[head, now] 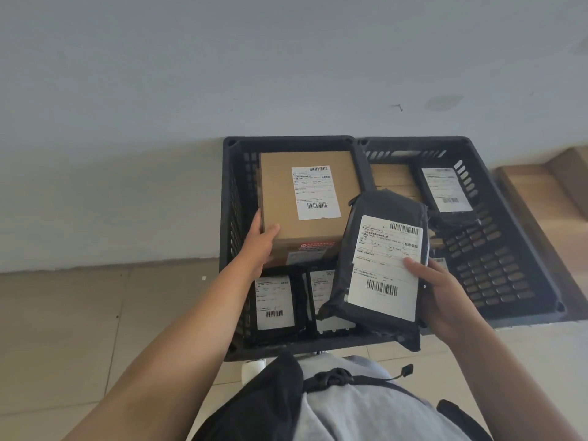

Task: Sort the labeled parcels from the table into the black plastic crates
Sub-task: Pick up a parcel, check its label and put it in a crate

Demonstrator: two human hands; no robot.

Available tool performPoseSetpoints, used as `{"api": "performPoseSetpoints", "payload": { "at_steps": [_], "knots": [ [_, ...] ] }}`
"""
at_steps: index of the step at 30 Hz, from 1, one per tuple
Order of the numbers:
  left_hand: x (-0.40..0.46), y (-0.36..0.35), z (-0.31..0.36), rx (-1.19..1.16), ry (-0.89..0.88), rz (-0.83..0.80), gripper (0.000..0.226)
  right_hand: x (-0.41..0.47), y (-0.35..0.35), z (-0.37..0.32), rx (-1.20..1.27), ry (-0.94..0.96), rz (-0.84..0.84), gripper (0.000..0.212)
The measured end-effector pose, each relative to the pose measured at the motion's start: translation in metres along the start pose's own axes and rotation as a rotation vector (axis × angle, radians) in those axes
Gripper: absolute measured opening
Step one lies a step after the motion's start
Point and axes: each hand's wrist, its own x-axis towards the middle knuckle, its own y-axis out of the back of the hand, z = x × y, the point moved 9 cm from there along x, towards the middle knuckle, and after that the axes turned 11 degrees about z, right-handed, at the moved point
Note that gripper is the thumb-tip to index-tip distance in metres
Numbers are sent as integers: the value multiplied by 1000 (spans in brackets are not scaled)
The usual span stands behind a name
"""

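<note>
Parcels in hand, mid-sort

My right hand (445, 297) pinches the black mailer (378, 268), label up for reading; left hand (261, 246) fingers curl round the cardboard box (305, 198), steadying it.

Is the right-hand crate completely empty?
No, the right crate already holds a black parcel with a white label near its far end.
</note>
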Motion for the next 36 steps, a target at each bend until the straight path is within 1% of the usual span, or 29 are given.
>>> {"api": "performPoseSetpoints", "payload": {
  "at_steps": [1, 2, 4, 5, 6, 7, 8, 9, 10, 11, 12, 14, 16, 18, 20, 21, 22, 23, 25, 26, 27, 30, 33, 36],
  "knots": [
    [-3, 5, 8, 84, -48, 48, 72, 0, -5, -3, 5, 1, -18, 38],
    [-8, 12, 20, 179, -124, 133, 75, 0, -11, -6, 6, 8, -34, 40],
    [-32, 25, 54, 271, -334, 297, 73, 0, -25, -16, -9, 42, -72, 47],
    [-46, 25, 69, 269, -422, 290, 70, 0, -33, -20, -25, 60, -101, 51],
    [-60, 20, 77, 254, -451, 197, 70, 0, -42, -23, -42, 73, -135, 53],
    [-73, 10, 78, 232, -403, 39, 74, 0, -52, -25, -58, 80, -171, 55],
    [-87, 1, 73, 213, -299, -127, 78, 0, -62, -27, -76, 84, -206, 56],
    [-101, -4, 65, 200, -205, -255, 76, 0, -72, -28, -98, 90, -241, 56],
    [-110, -4, 58, 190, -161, -328, 67, 1, -83, -28, -122, 94, -280, 55],
    [-115, 1, 54, 191, -154, -335, 55, 1, -94, -28, -146, 92, -322, 54],
    [-115, 7, 52, 192, -161, -294, 46, 1, -105, -27, -176, 88, -362, 53],
    [-114, 24, 48, 178, -161, -184, 37, -1, -124, -28, -258, 91, -420, 54],
    [-113, 34, 43, 170, -150, -140, 35, -2, -140, -30, -335, 100, -464, 55],
    [-112, 41, 41, 140, -154, -96, 38, -7, -157, -36, -426, 128, -488, 49],
    [-113, 50, 42, 120, -177, 12, 45, -12, -171, -48, -578, 242, -422, 42],
    [-114, 55, 45, 145, -202, 77, 51, -15, -176, -59, -639, 326, -347, 44],
    [-116, 59, 50, 204, -251, 139, 59, -21, -181, -72, -666, 419, -266, 55],
    [-118, 62, 56, 280, -321, 190, 65, -28, -185, -86, -668, 510, -214, 70],
    [-128, 64, 69, 428, -479, 262, 73, -43, -198, -107, -676, 625, -211, 100],
    [-134, 63, 74, 479, -551, 282, 76, -48, -204, -114, -708, 638, -236, 107],
    [-139, 62, 78, 514, -612, 295, 78, -51, -210, -118, -765, 640, -257, 109],
    [-152, 57, 82, 592, -727, 340, 82, -48, -221, -124, -986, 621, -310, 97],
    [-161, 54, 78, 635, -786, 388, 82, -48, -232, -121, -1165, 584, -418, 88],
    [-162, 54, 67, 575, -772, 344, 79, -53, -243, -122, -1210, 593, -510, 74]
  ]
}}
